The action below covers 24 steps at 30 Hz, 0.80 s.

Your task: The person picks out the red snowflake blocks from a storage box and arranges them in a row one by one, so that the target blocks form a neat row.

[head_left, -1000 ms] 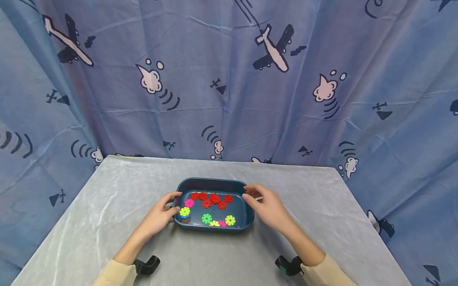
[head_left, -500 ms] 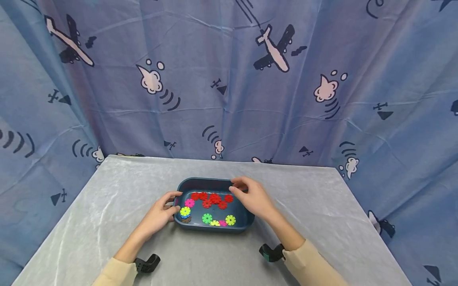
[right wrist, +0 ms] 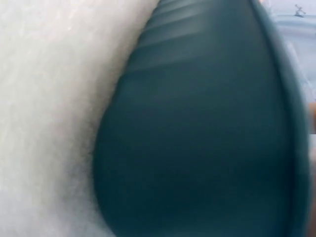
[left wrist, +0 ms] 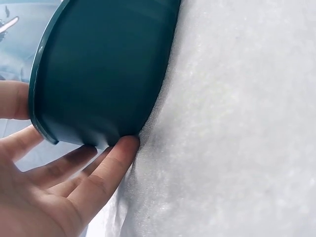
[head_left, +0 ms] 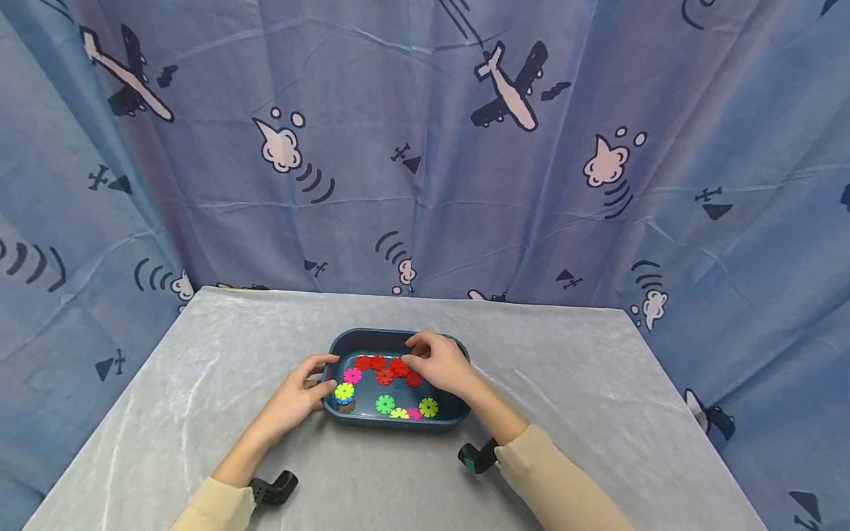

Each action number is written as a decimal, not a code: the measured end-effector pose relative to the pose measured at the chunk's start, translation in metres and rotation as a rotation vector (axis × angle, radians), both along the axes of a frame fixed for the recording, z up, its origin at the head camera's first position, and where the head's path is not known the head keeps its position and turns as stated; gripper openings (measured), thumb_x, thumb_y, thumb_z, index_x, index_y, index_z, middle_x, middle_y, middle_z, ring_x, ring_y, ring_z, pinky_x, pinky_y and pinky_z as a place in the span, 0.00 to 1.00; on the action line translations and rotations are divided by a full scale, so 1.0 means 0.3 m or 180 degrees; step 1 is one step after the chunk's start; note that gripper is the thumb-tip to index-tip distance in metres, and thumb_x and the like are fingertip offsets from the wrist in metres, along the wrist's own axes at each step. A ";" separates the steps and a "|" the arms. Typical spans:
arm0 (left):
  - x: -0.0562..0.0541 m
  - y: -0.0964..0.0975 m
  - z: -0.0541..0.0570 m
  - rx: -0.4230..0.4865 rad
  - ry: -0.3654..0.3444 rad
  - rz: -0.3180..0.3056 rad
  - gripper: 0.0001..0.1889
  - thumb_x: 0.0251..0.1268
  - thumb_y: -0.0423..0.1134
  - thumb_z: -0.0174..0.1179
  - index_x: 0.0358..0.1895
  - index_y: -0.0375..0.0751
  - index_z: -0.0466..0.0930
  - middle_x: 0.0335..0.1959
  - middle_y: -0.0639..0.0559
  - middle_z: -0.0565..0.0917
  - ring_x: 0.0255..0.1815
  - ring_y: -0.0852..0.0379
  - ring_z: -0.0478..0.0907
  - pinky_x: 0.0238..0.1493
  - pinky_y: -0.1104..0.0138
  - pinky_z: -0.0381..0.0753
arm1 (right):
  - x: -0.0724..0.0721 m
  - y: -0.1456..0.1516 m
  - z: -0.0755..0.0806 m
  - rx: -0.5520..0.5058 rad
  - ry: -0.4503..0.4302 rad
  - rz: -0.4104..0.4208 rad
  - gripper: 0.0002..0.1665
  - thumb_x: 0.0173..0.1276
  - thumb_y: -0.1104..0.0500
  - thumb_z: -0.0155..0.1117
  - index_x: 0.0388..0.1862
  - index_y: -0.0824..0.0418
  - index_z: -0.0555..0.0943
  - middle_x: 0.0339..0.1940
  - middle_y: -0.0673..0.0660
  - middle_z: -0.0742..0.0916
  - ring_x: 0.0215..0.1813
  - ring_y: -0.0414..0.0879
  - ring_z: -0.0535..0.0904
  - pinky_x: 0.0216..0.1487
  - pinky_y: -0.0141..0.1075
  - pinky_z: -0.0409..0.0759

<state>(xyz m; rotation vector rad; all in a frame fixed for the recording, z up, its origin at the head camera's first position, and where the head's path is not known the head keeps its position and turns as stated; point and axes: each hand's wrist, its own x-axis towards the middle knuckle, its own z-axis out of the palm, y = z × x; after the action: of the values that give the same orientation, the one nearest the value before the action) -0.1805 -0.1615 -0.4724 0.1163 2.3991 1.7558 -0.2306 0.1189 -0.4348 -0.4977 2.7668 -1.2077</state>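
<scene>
1. Your left hand [head_left: 296, 398] rests against the left end of the dark teal plastic tray [head_left: 372, 339]. The thumb lies on the rim and the fingers sit along the outer wall down to the cloth, as the left wrist view shows [left wrist: 106, 165]. The grasp is loose, and it seems there to steady the tray.
2. The tray sits near the middle of the table, its floor scattered with small flat plastic snowflake discs. A yellow-green disc [head_left: 343, 391] lies near your left thumb, a green one [head_left: 384, 404] and a yellow one [head_left: 428, 407] lie along the near wall, and a cluster of red discs [head_left: 383, 369] lies toward the far wall.
3. Your right hand [head_left: 440, 363] reaches over the tray's right end, fingers curled down onto the red cluster. You cannot tell whether they pinch a disc or only touch it. The right wrist view shows only the tray's ribbed outer wall [right wrist: 207, 138].
4. The table wears a pale grey velvety cloth [head_left: 199, 354], slightly creased.
5. A blue curtain printed with aeroplanes and clouds [head_left: 425, 147] encloses the back and both sides.
</scene>
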 end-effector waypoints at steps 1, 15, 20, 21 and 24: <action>-0.001 0.000 -0.001 -0.0004 0.0003 -0.0008 0.23 0.75 0.35 0.58 0.71 0.42 0.71 0.67 0.33 0.69 0.55 0.43 0.81 0.43 0.58 0.85 | -0.006 -0.004 -0.007 0.0046 -0.0013 0.0013 0.18 0.71 0.56 0.69 0.56 0.62 0.83 0.42 0.53 0.86 0.42 0.46 0.80 0.44 0.41 0.80; -0.004 0.001 -0.010 0.0055 -0.0026 -0.0021 0.23 0.76 0.35 0.57 0.71 0.43 0.70 0.69 0.33 0.68 0.56 0.43 0.80 0.44 0.59 0.85 | -0.046 -0.046 -0.077 0.0642 -0.0045 0.0131 0.18 0.66 0.58 0.74 0.51 0.65 0.84 0.39 0.56 0.84 0.39 0.47 0.78 0.42 0.40 0.80; -0.004 0.001 -0.009 0.0044 -0.0050 -0.0018 0.23 0.76 0.35 0.57 0.71 0.43 0.70 0.69 0.33 0.68 0.56 0.43 0.80 0.44 0.59 0.85 | -0.049 -0.058 -0.092 0.0899 -0.0066 0.0175 0.17 0.65 0.58 0.75 0.49 0.65 0.85 0.36 0.53 0.81 0.37 0.45 0.75 0.41 0.38 0.78; -0.003 0.000 -0.008 0.0034 -0.0045 -0.0020 0.23 0.76 0.35 0.57 0.71 0.43 0.70 0.69 0.33 0.68 0.56 0.43 0.80 0.44 0.58 0.85 | -0.049 -0.062 -0.094 0.0944 -0.0068 0.0174 0.16 0.65 0.57 0.75 0.48 0.64 0.85 0.36 0.53 0.80 0.37 0.45 0.74 0.41 0.38 0.78; -0.002 0.000 -0.005 0.0023 -0.0038 -0.0006 0.24 0.76 0.36 0.57 0.72 0.43 0.69 0.70 0.32 0.67 0.56 0.42 0.80 0.45 0.57 0.85 | -0.047 -0.071 -0.097 0.0988 -0.0084 0.0168 0.15 0.65 0.57 0.76 0.46 0.63 0.84 0.34 0.52 0.79 0.35 0.45 0.74 0.37 0.37 0.76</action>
<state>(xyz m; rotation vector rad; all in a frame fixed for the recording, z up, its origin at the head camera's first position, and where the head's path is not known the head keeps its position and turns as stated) -0.1811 -0.1615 -0.4740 0.1086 2.3837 1.7592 -0.2446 0.0976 -0.4640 -0.5142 2.8237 -0.7468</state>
